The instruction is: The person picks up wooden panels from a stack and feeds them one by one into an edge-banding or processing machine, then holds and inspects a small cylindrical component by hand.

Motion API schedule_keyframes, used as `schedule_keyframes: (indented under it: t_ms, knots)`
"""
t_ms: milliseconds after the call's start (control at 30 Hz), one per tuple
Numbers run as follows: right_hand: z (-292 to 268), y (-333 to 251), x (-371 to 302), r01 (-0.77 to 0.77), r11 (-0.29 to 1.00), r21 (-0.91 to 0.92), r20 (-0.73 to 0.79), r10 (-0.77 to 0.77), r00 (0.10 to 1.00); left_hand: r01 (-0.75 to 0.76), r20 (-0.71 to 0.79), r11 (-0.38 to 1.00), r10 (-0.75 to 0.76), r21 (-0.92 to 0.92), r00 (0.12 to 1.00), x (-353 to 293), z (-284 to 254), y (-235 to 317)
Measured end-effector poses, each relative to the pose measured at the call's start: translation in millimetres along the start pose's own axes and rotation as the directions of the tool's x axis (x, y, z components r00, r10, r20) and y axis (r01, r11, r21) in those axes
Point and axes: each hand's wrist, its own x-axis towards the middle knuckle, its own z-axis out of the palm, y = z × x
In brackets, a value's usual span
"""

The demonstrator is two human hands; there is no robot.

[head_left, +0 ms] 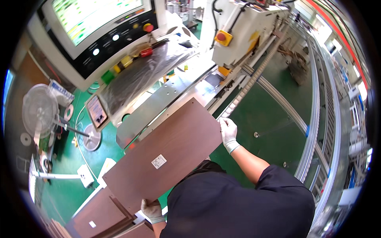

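A long brown wood panel (pixel 178 137) with a white label near its middle is held in front of my body. Gripping its right end is my right hand (pixel 228 131), in a white glove with the fingers bent over the edge. My left hand (pixel 152 210), gloved too, holds the near left corner with the thumb on top; the fingers underneath are hidden. The panel's far long edge lies close to the metal guide (pixel 158 107) of a machine; whether they touch I cannot tell.
Below left lies a stack of brown panels (pixel 97 216). A standing fan (pixel 39 111) is at the left. The control panel (pixel 119 39) has a lit screen and buttons. The white machine (pixel 238 35) carries a red stop button. Roller conveyor rails (pixel 313 131) run along the right.
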Motion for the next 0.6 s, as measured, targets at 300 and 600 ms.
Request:
schedule_keyframes:
  t_ms: [300, 600]
  knots:
    - [9, -36, -18, 0.833, 0.441, -0.335, 0.524, -0.647, 0.554, 0.012, -0.246, 0.998, -0.025, -0.054, 0.969, -4, 48, -52]
    - [19, -36, 60, 0.812, 0.464, -0.353, 0.485, -0.652, 0.583, -0.170, -0.251, 0.952, 0.235, 0.255, 0.939, 36, 82, -52]
